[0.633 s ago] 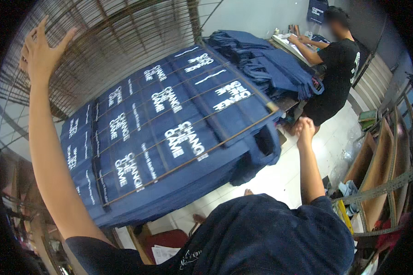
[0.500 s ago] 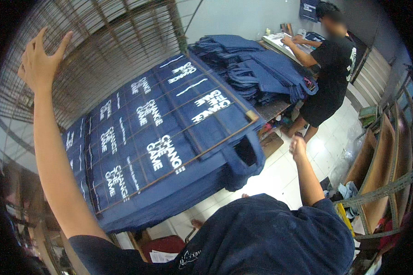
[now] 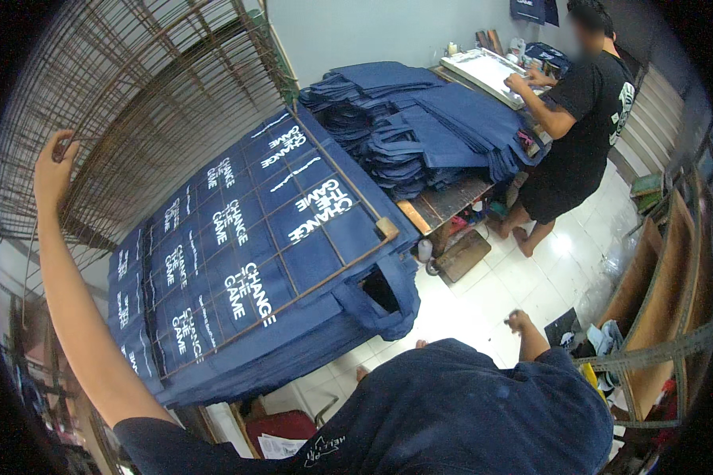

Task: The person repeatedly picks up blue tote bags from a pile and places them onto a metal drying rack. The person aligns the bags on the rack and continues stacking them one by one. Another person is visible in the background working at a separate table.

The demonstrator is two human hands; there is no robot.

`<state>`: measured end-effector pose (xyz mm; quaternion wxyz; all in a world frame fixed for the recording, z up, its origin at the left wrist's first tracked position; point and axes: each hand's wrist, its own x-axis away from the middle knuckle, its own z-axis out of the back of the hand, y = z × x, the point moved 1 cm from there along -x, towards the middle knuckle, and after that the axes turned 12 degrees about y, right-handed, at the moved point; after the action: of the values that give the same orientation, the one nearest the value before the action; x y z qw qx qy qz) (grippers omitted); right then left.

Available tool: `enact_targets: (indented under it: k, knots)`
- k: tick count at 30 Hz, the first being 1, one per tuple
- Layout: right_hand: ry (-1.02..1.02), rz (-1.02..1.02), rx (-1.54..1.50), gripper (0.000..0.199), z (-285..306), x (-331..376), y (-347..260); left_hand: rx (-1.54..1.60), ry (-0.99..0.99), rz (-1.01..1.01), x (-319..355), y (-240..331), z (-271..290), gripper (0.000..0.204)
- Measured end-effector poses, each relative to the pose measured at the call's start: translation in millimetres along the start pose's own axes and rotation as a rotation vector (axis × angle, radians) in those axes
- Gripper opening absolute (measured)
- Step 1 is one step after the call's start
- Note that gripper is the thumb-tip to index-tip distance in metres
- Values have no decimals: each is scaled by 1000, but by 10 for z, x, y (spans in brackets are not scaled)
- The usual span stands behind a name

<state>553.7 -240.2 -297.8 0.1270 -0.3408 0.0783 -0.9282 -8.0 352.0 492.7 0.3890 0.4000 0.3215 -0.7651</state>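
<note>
My left hand (image 3: 53, 174) is raised at the far left, its fingers curled round the near edge of a tilted wire drying rack (image 3: 158, 103). Several such wire racks seem to be stacked close together there. Below them, another wire rack with a wooden corner block (image 3: 387, 229) lies flat, with navy fabric bags (image 3: 238, 297) bearing white print under its wires. A loop handle (image 3: 404, 297) hangs off the near right corner. My right hand (image 3: 520, 321) is low over the floor at the right, fingers curled in; whether it holds anything is hidden.
Beyond the printed bags, a heap of navy bags (image 3: 451, 127) lies on a table (image 3: 451, 202). A co-worker (image 3: 586, 119) in black stands at a white printing frame (image 3: 487, 67). Curved wooden boards (image 3: 650, 277) lean at the right. A red seat (image 3: 281, 426) with papers is below.
My left hand has come down and closed from spread fingers onto the rack's edge. My right hand has drawn back toward my body. The view has shifted a little.
</note>
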Motion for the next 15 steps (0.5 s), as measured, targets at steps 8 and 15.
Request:
enact_targets:
  k: [8,15]
  knots:
    - [305,248,-205,42,830,407,-1052,126,-94,60,-137,-422,-298,37]
    - [92,153,-133,46,433,369,-1087,185,-146,101,-191,-571,-362,43]
